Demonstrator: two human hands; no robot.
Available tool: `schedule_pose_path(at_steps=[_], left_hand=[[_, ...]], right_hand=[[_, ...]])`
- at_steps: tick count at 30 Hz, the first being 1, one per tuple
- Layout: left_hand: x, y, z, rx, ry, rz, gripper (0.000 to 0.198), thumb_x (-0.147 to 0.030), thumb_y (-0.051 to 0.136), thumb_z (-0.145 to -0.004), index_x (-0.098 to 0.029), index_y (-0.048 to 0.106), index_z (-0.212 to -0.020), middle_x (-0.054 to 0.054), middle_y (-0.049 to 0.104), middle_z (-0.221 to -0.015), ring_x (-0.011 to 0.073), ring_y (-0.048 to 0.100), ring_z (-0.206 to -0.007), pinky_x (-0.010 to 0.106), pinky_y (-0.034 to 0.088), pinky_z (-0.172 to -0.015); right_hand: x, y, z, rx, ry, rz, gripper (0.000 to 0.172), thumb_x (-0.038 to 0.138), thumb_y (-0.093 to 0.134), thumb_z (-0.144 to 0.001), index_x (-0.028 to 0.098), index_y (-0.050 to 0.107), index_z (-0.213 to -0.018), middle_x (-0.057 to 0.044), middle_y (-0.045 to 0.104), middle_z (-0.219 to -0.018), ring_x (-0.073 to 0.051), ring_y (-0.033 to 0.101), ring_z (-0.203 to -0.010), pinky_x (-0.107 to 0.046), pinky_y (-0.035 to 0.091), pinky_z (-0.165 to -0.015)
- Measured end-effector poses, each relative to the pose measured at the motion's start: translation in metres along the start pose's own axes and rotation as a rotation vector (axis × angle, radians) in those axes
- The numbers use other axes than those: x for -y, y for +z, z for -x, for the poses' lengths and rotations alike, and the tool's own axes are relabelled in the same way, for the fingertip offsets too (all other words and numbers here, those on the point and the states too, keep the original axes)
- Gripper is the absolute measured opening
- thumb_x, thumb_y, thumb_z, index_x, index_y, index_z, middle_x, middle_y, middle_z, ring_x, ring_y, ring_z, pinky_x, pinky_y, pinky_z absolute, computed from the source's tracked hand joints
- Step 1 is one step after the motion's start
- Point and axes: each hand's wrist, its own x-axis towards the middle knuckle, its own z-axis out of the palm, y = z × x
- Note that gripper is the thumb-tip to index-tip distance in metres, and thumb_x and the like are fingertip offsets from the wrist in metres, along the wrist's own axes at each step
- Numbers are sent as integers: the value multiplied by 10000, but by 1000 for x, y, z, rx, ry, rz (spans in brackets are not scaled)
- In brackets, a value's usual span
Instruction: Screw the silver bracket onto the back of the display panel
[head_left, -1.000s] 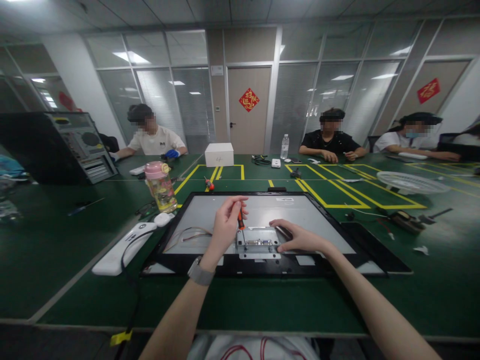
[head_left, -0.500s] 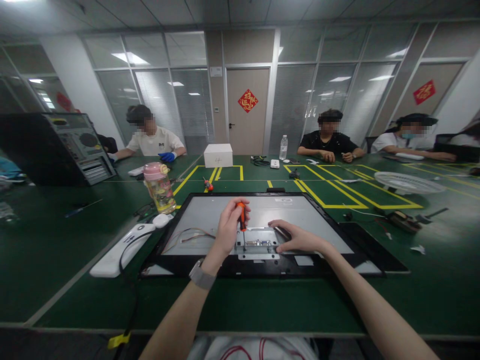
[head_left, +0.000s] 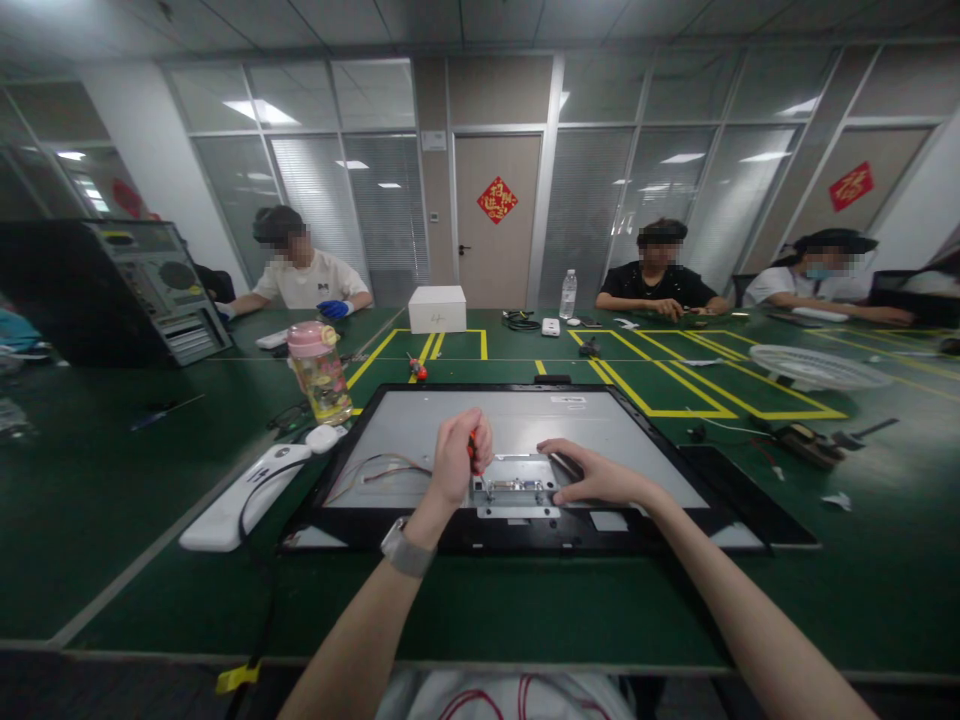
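Note:
My left hand [head_left: 459, 465] is closed in a fist around an orange and black screwdriver [head_left: 473, 452]. Its shaft slants down to the left part of a silver metal bracket [head_left: 517, 512] that carries a row of connectors. Whether the tip sits in a screw is too small to tell. My right hand [head_left: 596, 474] grips the bracket's right end, fingertips at the upper corner and thumb at the lower one. Under both hands lies a flat screen panel [head_left: 585, 420], grey back up, in a black frame. Thin wires [head_left: 386, 468] run across it left of the bracket.
On the left stand a pink-lidded bottle [head_left: 319, 372], a white power bank [head_left: 244, 500] with a black cable, and a computer case [head_left: 112, 290]. A black slab [head_left: 750, 495] lies right of the panel. A white box [head_left: 437, 309] and several people are across the table.
My left hand has wrapped fully around the screwdriver handle and tilted it, where before the fingers held it upright near the top. My right hand has stayed in place.

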Motion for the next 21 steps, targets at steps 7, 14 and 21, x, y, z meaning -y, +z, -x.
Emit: schedule_pose_path(at_steps=[7, 14, 21], left_hand=[[6, -9, -1, -332, 263, -441, 290, -449, 519, -880, -216, 442, -726, -62, 444, -587, 100, 436, -527, 211, 380, -539], [2, -3, 1, -357, 480, -575, 187, -313, 721, -754, -186, 599, -691, -4, 506, -772, 134, 521, -748, 249, 431, -711], [-1, -1, 0, -341, 314, -481, 180, -316, 585, -861, -181, 657, -955, 18, 595, -807, 133, 575, -721, 244, 467, -685]], right_hand=[[4, -1, 1, 5, 21, 1, 753, 530, 766, -661, 235, 488, -1296, -94, 453, -1414, -316, 388, -1329, -462, 252, -1145], [4, 0, 1, -7, 3, -3, 742, 529, 770, -652, 228, 504, -1276, -94, 462, -1403, -310, 391, -1326, -452, 258, -1142], [7, -1, 1, 5, 33, 1, 738, 521, 766, -662, 226, 489, -1279, -103, 442, -1420, -318, 384, -1332, -457, 254, -1145]])
